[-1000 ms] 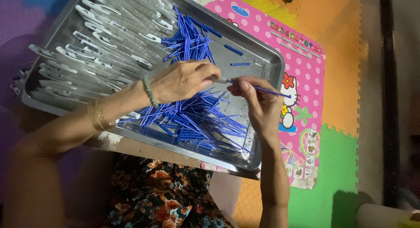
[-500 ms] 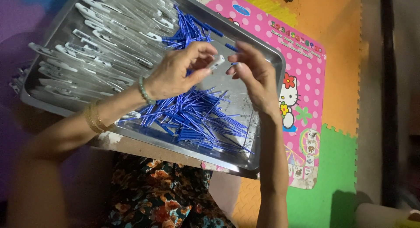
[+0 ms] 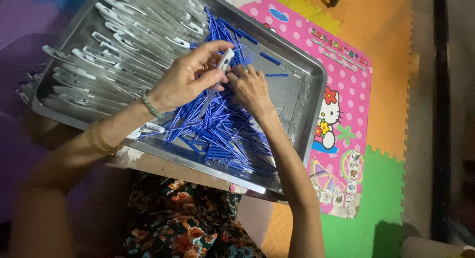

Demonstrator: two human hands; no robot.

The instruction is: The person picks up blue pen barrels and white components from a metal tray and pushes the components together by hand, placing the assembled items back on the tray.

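A steel tray (image 3: 293, 97) rests on my lap. Its left half holds several clear pen barrels with white clips (image 3: 123, 45). A heap of thin blue refills (image 3: 222, 136) fills its middle. My left hand (image 3: 185, 79) pinches one clear pen barrel (image 3: 223, 61) and holds it tilted over the heap. My right hand (image 3: 252, 89) sits just right of it, palm down, with its fingers curled into the refills beside the barrel's lower end. The fingers hide whatever they may hold.
Under the tray's right side lies a pink dotted play mat (image 3: 346, 65) with a cartoon cat. Foam floor tiles surround it, orange (image 3: 391, 35) and green (image 3: 381, 208). My floral-print lap (image 3: 183, 223) is below the tray. A dark vertical bar (image 3: 440, 114) stands at the right.
A second ago my right hand held a blue refill at the barrel in my left hand. Both hands then rose apart. Now the right hand has dropped into the refill heap.
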